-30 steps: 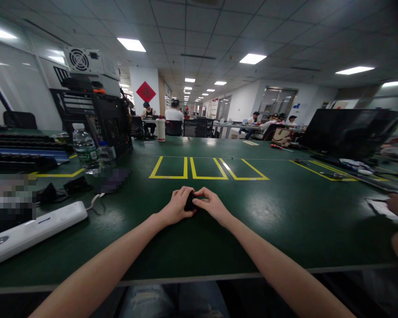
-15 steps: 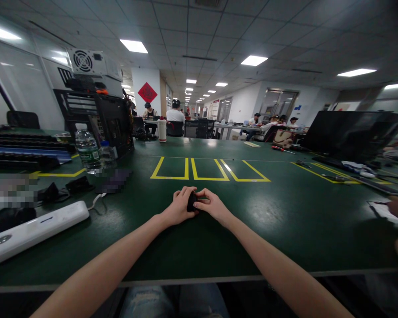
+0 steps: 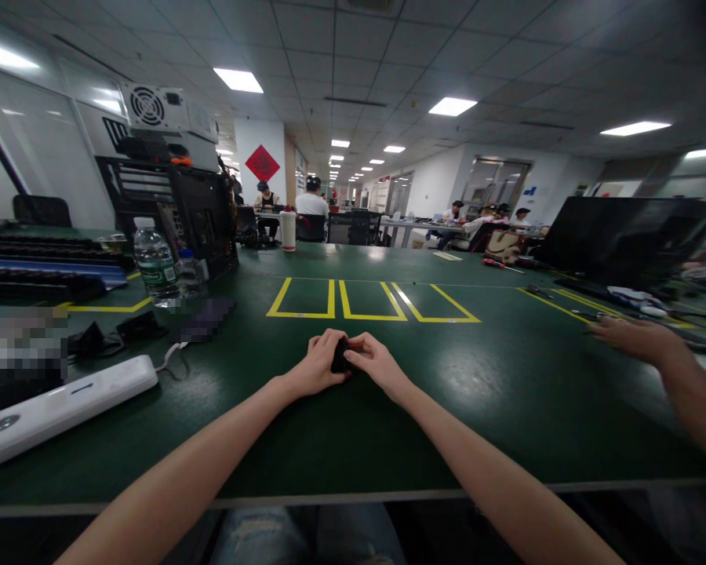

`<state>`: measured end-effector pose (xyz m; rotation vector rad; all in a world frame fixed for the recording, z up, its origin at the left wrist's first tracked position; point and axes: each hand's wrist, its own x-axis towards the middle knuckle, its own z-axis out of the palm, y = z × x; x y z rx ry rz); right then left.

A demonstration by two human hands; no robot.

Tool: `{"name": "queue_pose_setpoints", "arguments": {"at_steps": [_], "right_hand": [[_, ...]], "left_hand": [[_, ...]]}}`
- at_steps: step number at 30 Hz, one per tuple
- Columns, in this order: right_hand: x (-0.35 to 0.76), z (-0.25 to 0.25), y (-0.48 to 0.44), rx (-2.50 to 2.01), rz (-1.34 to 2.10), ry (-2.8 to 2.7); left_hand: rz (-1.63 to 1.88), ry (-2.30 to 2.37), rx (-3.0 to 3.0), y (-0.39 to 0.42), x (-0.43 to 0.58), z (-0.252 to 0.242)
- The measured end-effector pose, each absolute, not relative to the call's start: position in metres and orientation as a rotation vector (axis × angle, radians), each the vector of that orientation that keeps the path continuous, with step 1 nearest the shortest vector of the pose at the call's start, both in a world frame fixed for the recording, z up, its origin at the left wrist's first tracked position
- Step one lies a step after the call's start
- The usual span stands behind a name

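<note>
A small black object point(image 3: 340, 357) is held between my two hands, low over the green table point(image 3: 306, 447); its kind cannot be made out. My left hand point(image 3: 321, 363) wraps round its left side, covering much of it. The fingertips of my right hand point(image 3: 373, 362) pinch together at its right edge. Just beyond my hands, yellow tape outlines point(image 3: 373, 318) mark the tabletop.
On the left lie a white power strip point(image 3: 64, 408), a clear water bottle point(image 3: 154, 263) and an open computer case point(image 3: 194, 208). A white cup point(image 3: 288, 231) stands farther back. At right, another person's hand point(image 3: 635, 339) reaches over tools near a black monitor point(image 3: 624, 239).
The other person's hand has come in from the right edge to the tools. My hands keep nearly the same place, with the right fingers shifted slightly on the black object.
</note>
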<state>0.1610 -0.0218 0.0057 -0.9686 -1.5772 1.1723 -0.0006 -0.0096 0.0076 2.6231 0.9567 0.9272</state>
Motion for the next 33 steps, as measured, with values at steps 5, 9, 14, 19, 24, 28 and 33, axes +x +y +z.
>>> {"name": "queue_pose_setpoints", "arguments": {"at_steps": [5,9,14,19,24,28,33], "right_hand": [[0.162,0.003,-0.017,-0.988,1.204,-1.581],[0.164,0.004,-0.019,-0.930,1.225,-1.623],[0.164,0.011,-0.026,-0.909,1.232,-1.627],[0.164,0.010,-0.023,-0.936,1.218,-1.618],[0.164,0.003,-0.017,-0.994,1.245,-1.589],[0.165,0.005,-0.020,-0.939,1.254,-1.619],[0.165,0.013,-0.025,-0.924,1.230,-1.643]], "left_hand": [[0.915,0.948,2.622,-0.008,-0.001,0.008],[0.909,0.943,2.624,-0.009,-0.002,0.009],[0.919,0.961,2.620,-0.011,-0.003,0.010],[0.928,0.964,2.622,-0.012,-0.002,0.010],[0.940,0.961,2.626,-0.012,-0.001,0.009],[0.935,0.959,2.626,-0.011,-0.001,0.008],[0.914,0.954,2.626,-0.012,-0.002,0.010]]}}
